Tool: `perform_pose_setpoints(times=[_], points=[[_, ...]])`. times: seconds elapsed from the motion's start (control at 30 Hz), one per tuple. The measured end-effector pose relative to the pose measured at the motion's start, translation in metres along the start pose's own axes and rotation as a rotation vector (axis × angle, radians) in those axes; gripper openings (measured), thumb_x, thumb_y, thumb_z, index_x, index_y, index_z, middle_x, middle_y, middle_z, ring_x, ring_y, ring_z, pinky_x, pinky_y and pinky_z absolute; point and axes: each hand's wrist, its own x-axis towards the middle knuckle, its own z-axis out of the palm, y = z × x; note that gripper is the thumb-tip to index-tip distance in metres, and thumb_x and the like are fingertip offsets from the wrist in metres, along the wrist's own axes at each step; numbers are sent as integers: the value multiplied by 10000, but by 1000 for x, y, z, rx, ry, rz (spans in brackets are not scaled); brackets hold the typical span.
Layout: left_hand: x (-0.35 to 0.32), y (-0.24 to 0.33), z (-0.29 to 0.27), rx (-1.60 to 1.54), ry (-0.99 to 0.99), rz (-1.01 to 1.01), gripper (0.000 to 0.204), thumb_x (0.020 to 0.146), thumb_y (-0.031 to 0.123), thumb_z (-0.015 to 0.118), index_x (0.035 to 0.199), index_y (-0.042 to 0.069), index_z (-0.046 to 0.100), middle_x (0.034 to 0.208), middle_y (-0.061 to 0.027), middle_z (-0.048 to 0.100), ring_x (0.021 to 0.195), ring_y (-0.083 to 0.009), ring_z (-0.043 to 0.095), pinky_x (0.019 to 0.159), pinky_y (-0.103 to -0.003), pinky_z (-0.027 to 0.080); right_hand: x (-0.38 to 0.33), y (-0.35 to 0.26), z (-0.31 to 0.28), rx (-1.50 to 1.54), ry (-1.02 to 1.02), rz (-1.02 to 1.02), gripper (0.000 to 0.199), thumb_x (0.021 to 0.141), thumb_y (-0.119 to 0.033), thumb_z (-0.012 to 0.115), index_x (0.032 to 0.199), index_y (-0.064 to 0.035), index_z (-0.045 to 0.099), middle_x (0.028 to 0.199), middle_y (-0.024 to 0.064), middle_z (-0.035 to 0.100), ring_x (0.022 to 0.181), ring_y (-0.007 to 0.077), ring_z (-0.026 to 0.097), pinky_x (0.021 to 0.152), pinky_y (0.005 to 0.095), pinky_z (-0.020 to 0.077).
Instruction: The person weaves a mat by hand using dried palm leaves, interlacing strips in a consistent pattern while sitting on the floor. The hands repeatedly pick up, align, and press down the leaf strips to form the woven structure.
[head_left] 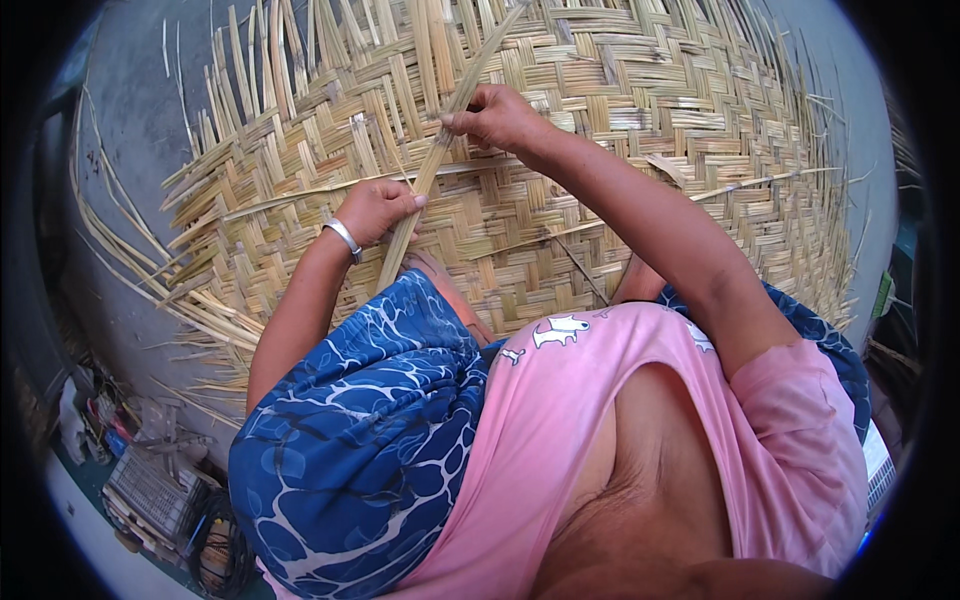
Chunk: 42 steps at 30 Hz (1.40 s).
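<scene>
A large woven reed mat (680, 130) lies beneath me, its strips crossing in a zigzag weave. A flat bundle of reed strips (432, 165) slants across it, from near my left knee up to the far edge. My left hand (378, 212), with a silver bangle on the wrist, pinches the lower part of this bundle between thumb and fingers. Farther up, my right hand (497, 120) grips the same bundle, thumb on its near face and fingers curled. Loose strip ends (265, 65) stick out unwoven along the far left side.
Grey floor (130, 120) borders the mat on the left. Long loose strips (140, 240) trail off its left edge. At the lower left stand a wire-mesh crate (155, 490) and a dark coil of cable (222, 545). A thin stick (580, 268) lies on the mat near my legs.
</scene>
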Motion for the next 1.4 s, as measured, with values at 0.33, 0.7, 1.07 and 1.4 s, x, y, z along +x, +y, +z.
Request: perform_pose_setpoints(times=[0.33, 0.7, 1.07, 1.4], points=[[-12, 13, 6, -172, -91, -40, 262, 868, 268, 590, 925, 12, 583, 730, -87, 644, 552, -144, 639, 474, -229, 514, 2, 4, -1, 269, 66, 46, 195, 807, -211, 660, 761, -29, 606, 623, 24, 560, 483, 79, 466, 426, 220, 373], [-29, 24, 12, -218, 10, 45, 206, 888, 235, 560, 856, 32, 573, 607, -32, 585, 442, -68, 542, 396, -163, 425, -8, 23, 30, 591, -108, 267, 96, 835, -125, 612, 783, -46, 593, 640, 23, 580, 480, 79, 518, 396, 203, 418], [-77, 20, -1, -176, -59, -73, 219, 888, 237, 558, 848, 22, 571, 658, -46, 599, 500, -94, 571, 452, -190, 473, -7, 22, 33, 463, -50, 228, 116, 833, -146, 636, 815, -39, 597, 669, 3, 573, 511, 51, 504, 406, 170, 410], [-23, 7, 3, -138, -10, -12, 262, 893, 294, 546, 865, 38, 596, 730, -51, 631, 553, -103, 595, 527, -199, 484, -18, 7, 37, 447, -132, 166, 130, 831, -149, 641, 880, -36, 601, 708, 14, 593, 558, 62, 537, 494, 184, 464]])
